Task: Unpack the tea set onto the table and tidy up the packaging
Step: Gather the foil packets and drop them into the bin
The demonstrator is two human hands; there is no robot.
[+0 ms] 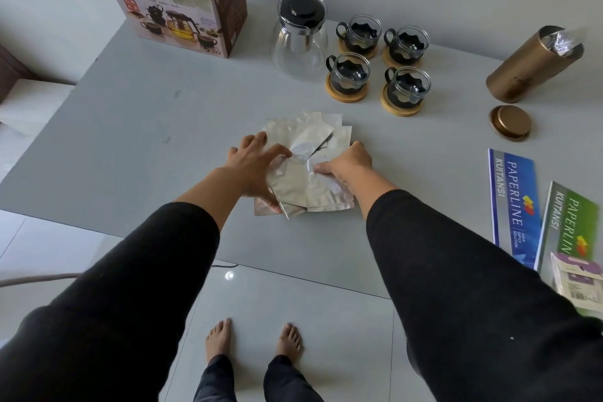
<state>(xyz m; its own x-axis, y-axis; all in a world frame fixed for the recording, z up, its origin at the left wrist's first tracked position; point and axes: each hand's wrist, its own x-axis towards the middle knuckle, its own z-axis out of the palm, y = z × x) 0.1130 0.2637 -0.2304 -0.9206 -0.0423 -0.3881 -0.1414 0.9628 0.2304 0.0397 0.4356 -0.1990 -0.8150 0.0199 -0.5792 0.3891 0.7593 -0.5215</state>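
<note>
— What are the hands doing right now?

— Both are lying on a heap of silvery foil packets (305,166) in the middle of the frame, on the grey table (130,127). The left hand (253,170) is pressing down with fingers spread wide over the heap's left side. The right hand (347,165) is pinching a packet's edge between thumb and curled fingers.

— And the tea set?

— It is standing above the heap: a glass teapot (300,34) with a black lid, and just to its right four glass cups (378,64) sitting on round wooden coasters.

— Anything further out?

— The torn cardboard box (177,0) is sitting at the upper left. At the upper right a gold tin (532,64) is standing open, its lid (509,122) lying just below it. Two receipt books (535,209) are lying at the right edge.
</note>
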